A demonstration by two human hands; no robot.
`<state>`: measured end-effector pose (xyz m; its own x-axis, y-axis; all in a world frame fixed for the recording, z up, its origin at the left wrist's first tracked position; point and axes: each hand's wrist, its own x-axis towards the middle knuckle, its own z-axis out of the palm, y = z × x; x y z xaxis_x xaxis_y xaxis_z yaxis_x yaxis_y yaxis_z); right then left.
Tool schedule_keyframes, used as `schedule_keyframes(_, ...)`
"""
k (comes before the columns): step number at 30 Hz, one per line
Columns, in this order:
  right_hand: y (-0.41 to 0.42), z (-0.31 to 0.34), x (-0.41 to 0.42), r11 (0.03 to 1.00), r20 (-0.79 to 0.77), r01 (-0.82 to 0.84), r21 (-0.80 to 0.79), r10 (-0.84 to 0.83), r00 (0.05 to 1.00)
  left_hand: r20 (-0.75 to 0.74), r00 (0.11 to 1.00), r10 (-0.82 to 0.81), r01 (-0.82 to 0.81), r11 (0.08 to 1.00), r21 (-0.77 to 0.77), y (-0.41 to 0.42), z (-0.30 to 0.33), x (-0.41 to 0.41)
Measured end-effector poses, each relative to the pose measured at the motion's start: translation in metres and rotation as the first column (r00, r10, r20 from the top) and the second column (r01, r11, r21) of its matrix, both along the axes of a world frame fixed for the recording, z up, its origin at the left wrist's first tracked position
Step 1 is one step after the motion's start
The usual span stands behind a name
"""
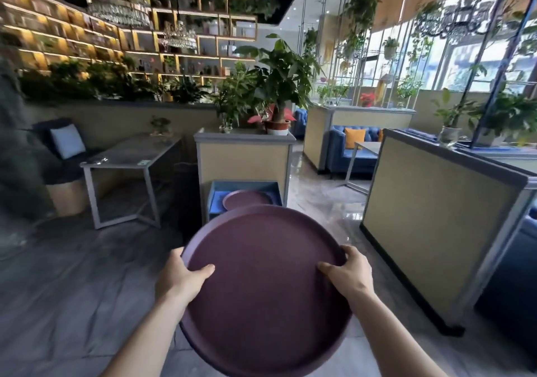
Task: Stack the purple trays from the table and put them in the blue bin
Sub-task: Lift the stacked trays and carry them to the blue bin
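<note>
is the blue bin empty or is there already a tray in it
Not empty: a purple tray already lies inside the blue bin, ahead of the one held in both hands.

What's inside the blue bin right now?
One purple tray lies in the blue bin. The held tray covers the bin's front, so anything there is hidden.

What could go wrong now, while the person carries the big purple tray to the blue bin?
1. The purple tray is held only at its rim by the left hand and right hand, and it looks tilted, so it might slip.
2. It hides the floor just ahead, so a trip is possible.
3. The blue bin already holds a tray, so the new one may land crooked.
</note>
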<state>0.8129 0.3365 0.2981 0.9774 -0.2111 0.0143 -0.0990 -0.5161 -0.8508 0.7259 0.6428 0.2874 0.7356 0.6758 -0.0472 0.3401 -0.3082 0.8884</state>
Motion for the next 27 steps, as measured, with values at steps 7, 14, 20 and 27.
schedule_keyframes(7,-0.001,-0.004,0.069,0.999,-0.017,-0.031,0.015,0.031,0.999,-0.018,1.000,0.014,-0.014,1.000,0.017,-0.004,0.001,0.060)
schedule_keyframes(14,0.026,-0.019,0.154,0.999,-0.032,-0.047,0.014,0.048,0.998,-0.033,0.999,0.018,-0.017,1.000,0.023,0.021,-0.013,0.145)
schedule_keyframes(20,0.078,-0.032,0.265,0.998,-0.046,-0.055,-0.002,0.055,0.997,0.002,1.000,0.015,-0.015,0.999,-0.039,0.068,-0.034,0.256)
schedule_keyframes(27,0.149,-0.037,0.413,0.999,-0.066,-0.039,-0.028,0.037,0.997,-0.037,0.999,0.002,-0.004,0.999,-0.047,0.137,-0.033,0.402)
